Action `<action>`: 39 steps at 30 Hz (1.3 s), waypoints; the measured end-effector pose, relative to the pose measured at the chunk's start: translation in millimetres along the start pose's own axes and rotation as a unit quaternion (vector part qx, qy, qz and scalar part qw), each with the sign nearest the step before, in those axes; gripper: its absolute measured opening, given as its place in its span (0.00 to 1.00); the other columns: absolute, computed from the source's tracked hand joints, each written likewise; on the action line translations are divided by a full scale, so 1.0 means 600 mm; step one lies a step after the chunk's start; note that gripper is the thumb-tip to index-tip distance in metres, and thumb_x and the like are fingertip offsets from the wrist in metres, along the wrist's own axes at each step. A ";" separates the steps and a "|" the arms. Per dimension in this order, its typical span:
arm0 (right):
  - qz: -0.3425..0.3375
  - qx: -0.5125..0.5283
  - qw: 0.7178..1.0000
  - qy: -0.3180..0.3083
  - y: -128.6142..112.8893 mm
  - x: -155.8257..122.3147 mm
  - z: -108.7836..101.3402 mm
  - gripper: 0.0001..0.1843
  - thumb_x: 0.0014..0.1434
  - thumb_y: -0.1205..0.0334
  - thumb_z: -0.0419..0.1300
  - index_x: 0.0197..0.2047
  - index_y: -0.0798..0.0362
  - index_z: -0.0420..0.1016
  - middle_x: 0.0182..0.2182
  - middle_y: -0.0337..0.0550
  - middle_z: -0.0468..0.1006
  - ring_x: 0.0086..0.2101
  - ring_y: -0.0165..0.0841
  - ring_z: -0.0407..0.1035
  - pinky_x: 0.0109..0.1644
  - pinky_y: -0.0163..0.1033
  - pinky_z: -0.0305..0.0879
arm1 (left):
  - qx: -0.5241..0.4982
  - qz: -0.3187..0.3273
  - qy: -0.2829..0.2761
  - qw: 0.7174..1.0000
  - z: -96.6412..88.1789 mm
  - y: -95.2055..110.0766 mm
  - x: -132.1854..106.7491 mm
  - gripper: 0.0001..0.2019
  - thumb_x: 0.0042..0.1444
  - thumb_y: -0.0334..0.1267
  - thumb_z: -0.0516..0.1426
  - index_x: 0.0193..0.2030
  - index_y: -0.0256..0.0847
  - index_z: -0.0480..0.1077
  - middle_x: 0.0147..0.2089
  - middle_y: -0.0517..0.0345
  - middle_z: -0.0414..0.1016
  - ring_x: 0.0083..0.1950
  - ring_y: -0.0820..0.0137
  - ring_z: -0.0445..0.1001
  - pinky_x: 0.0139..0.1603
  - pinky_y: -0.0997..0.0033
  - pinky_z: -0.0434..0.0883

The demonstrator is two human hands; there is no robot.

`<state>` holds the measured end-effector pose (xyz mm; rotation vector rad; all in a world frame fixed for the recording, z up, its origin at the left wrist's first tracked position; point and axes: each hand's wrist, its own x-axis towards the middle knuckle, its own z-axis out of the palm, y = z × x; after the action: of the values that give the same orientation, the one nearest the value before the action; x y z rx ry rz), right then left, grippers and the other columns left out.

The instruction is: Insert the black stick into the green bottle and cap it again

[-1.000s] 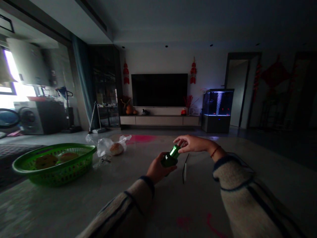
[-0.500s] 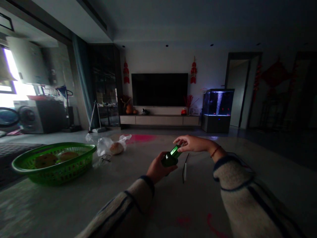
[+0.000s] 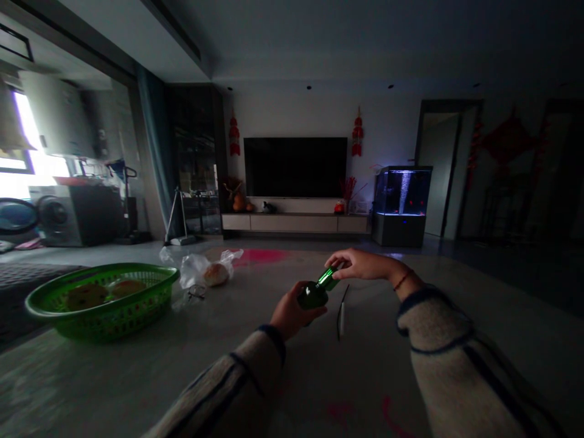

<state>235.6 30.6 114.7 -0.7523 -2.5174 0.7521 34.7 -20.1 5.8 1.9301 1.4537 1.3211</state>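
Observation:
My left hand is closed around a small dark green bottle with a rounded body, held tilted above the table. At its upper right end is a shiny green cylindrical cap, gripped by the fingers of my right hand. Whether the cap and bottle still touch I cannot tell in this dim light. On the table just right of the bottle lie a thin dark stick and a short white strip beside it.
A green plastic basket with round items inside stands at the left. Near it lie a clear plastic bag, a bread roll and a pair of glasses. The table has pink patches. Beyond stands a lit fish tank.
My right hand has shifted slightly right with the shiny green cap, a little away from the bottle body. My left hand stays nearly still around the bottle.

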 end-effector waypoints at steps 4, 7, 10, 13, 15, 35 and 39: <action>0.005 -0.001 1.000 -0.005 0.004 0.000 -0.001 0.18 0.49 0.62 0.60 0.44 0.57 0.69 0.39 0.47 0.74 0.39 0.33 0.69 0.45 0.40 0.63 | -0.015 0.003 0.003 1.000 -0.001 -0.003 0.000 0.30 0.36 0.46 0.64 0.47 0.42 0.63 0.38 0.56 0.73 0.36 0.69 0.71 0.36 0.70 0.69; 0.011 -0.012 1.000 -0.008 0.004 0.000 -0.001 0.19 0.48 0.62 0.61 0.44 0.58 0.69 0.39 0.47 0.74 0.39 0.33 0.69 0.44 0.39 0.63 | -0.011 0.003 0.008 1.000 -0.002 -0.005 0.001 0.30 0.36 0.46 0.64 0.47 0.41 0.63 0.38 0.56 0.73 0.37 0.69 0.71 0.37 0.70 0.69; 0.016 -0.023 1.000 -0.009 0.004 -0.001 -0.002 0.18 0.48 0.62 0.61 0.44 0.57 0.70 0.39 0.47 0.74 0.38 0.32 0.69 0.43 0.39 0.63 | -0.005 0.001 0.012 1.000 -0.003 -0.002 0.002 0.29 0.36 0.46 0.64 0.47 0.41 0.64 0.38 0.56 0.73 0.36 0.69 0.72 0.36 0.69 0.69; 0.019 -0.030 0.999 -0.014 0.004 -0.003 -0.004 0.18 0.48 0.62 0.60 0.44 0.58 0.70 0.39 0.47 0.74 0.38 0.32 0.69 0.43 0.39 0.64 | -0.005 -0.003 0.016 1.000 -0.005 0.005 0.002 0.28 0.36 0.45 0.64 0.46 0.40 0.64 0.38 0.56 0.74 0.36 0.69 0.72 0.37 0.70 0.69; 0.022 -0.033 0.999 -0.018 0.003 -0.003 -0.004 0.18 0.48 0.62 0.60 0.44 0.58 0.69 0.39 0.48 0.74 0.38 0.33 0.69 0.43 0.38 0.64 | -0.008 -0.005 0.021 1.000 -0.006 0.009 0.002 0.28 0.36 0.45 0.64 0.45 0.39 0.65 0.38 0.55 0.74 0.37 0.68 0.72 0.38 0.70 0.69; 0.061 -0.023 0.997 -0.035 0.019 -0.002 -0.005 0.19 0.47 0.60 0.62 0.43 0.57 0.71 0.38 0.47 0.75 0.38 0.33 0.70 0.42 0.37 0.65 | -0.105 -0.002 0.084 0.991 -0.009 0.015 0.007 0.29 0.39 0.47 0.63 0.48 0.40 0.64 0.41 0.53 0.74 0.41 0.66 0.73 0.41 0.67 0.71; 0.061 -0.031 0.997 -0.035 0.019 -0.002 -0.005 0.19 0.47 0.60 0.62 0.44 0.57 0.71 0.38 0.47 0.76 0.37 0.34 0.70 0.42 0.38 0.65 | -0.065 -0.023 0.106 0.992 -0.010 0.000 0.013 0.28 0.38 0.50 0.62 0.46 0.38 0.67 0.40 0.51 0.74 0.41 0.64 0.73 0.41 0.66 0.71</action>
<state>242.4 39.5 110.1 -0.9241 -2.5867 0.7567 29.5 -14.6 12.0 1.7078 1.4575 1.5971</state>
